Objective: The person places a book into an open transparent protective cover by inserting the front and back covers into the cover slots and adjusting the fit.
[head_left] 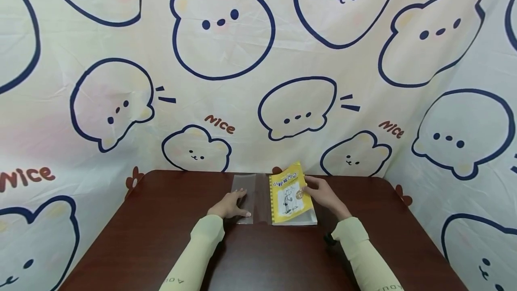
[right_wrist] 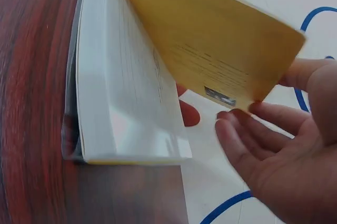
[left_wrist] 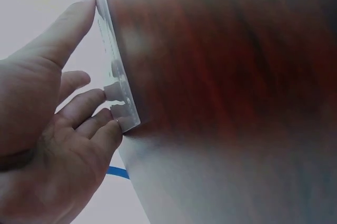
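A paperback book (head_left: 289,199) with a yellow, cartoon-printed front cover lies on the table, right of centre. My right hand (head_left: 325,194) pinches the outer edge of its front cover, which is lifted away from the white pages (right_wrist: 131,87) in the right wrist view. To the left of the book spreads a clear plastic book cover (head_left: 244,181), its flap flat on the table. My left hand (head_left: 229,205) rests on that flap, thumb and fingers spread. In the left wrist view its fingertips touch the edge of the plastic (left_wrist: 124,109). The book's back side is hidden.
The dark brown wooden table (head_left: 169,219) runs out to both sides and toward me. Behind it hangs a pale cloth (head_left: 242,102) printed with cartoon bears, close to the table's back edge.
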{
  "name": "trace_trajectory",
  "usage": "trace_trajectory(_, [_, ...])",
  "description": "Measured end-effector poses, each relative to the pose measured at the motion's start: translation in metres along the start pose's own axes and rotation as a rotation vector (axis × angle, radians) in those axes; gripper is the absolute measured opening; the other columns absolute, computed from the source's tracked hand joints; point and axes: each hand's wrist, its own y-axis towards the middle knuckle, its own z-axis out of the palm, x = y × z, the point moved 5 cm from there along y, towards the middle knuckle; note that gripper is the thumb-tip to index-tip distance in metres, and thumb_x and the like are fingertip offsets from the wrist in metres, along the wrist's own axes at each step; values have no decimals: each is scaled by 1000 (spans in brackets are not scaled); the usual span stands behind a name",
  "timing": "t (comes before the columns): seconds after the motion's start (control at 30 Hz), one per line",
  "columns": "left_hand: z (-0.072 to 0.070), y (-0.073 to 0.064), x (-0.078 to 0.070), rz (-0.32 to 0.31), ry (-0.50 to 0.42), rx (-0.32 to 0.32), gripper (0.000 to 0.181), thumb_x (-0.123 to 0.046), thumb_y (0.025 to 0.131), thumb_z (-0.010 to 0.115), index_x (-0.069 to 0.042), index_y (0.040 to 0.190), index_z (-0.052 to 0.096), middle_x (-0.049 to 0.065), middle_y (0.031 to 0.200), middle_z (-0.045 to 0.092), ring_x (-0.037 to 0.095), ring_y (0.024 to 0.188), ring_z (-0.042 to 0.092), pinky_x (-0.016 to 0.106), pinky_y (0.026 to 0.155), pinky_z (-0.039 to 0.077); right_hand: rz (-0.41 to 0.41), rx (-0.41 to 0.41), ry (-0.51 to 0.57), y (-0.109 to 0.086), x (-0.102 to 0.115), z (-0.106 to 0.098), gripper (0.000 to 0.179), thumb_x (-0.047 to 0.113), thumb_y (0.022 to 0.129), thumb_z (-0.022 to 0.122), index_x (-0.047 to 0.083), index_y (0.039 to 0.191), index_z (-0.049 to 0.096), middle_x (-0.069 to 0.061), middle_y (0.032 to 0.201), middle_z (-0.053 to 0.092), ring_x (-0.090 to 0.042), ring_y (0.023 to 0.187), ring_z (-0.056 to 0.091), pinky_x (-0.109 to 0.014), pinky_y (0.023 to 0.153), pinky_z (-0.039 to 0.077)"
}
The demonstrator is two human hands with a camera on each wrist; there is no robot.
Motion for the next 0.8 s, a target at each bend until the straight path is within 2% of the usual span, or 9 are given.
trace_trajectory(0.17, [2, -1, 2, 1, 7, 16, 78, -30, 84, 85, -5, 150, 50, 19, 162, 36, 43, 151, 28, 60, 117, 31, -84, 53, 91, 2, 12, 15, 59, 25, 104, 59, 20, 159, 38, -13, 140, 58, -26, 96, 69, -32, 79, 58])
trace_trajectory(0.3, [1, 0, 3, 7, 7, 34, 76, -34, 85, 84, -7, 149, 52, 18, 163, 34, 44, 151, 26, 63, 116, 32, -156, 67, 90, 5, 27, 26, 61, 26, 106, 57, 21, 161, 32, -10, 153, 48, -30, 126, 57, -43, 100, 52])
trace_trajectory(0.37, [1, -1, 4, 9, 6, 41, 78, -36, 84, 84, -9, 150, 52, 16, 164, 33, 43, 152, 25, 63, 116, 31, -201, 81, 72, 7, 33, 31, 63, 25, 106, 55, 18, 162, 27, -10, 161, 39, -32, 143, 42, -50, 113, 41])
trace_trajectory(0.43, [1, -1, 4, 14, 2, 45, 81, -38, 83, 85, -10, 150, 51, 15, 164, 33, 43, 152, 25, 63, 116, 31, -218, 97, 52, 8, 38, 37, 66, 26, 106, 55, 17, 163, 24, -10, 166, 28, -32, 153, 25, -55, 121, 29])
trace_trajectory(0.5, [2, -1, 4, 19, -3, 50, 84, -39, 81, 87, -10, 150, 51, 15, 164, 33, 42, 152, 25, 63, 116, 31, -206, 113, 12, 9, 41, 42, 68, 32, 106, 54, 19, 164, 21, -8, 169, 21, -32, 156, 16, -58, 122, 22])
trace_trajectory(0.63, [2, -2, 4, 12, -19, 55, 89, -37, 77, 90, -10, 152, 49, 16, 165, 32, 42, 152, 26, 62, 116, 33, -159, 158, -177, 10, 45, 55, 74, 51, 104, 52, 27, 164, 17, -3, 171, 15, -33, 157, 14, -63, 121, 21])
trace_trajectory(0.7, [1, -2, 4, 4, -22, 53, 91, -36, 76, 91, -10, 152, 49, 16, 165, 32, 42, 152, 26, 62, 115, 34, -187, 200, -275, 12, 50, 64, 77, 54, 103, 50, 24, 165, 15, -2, 171, 13, -32, 157, 15, -61, 122, 21])
trace_trajectory(0.8, [0, -2, 5, -4, -15, 49, 91, -35, 75, 91, -11, 152, 49, 17, 165, 32, 42, 151, 28, 62, 114, 35, -292, 252, -381, 14, 58, 78, 77, 50, 106, 46, 12, 164, 13, -8, 172, 11, -29, 158, 12, -54, 124, 20])
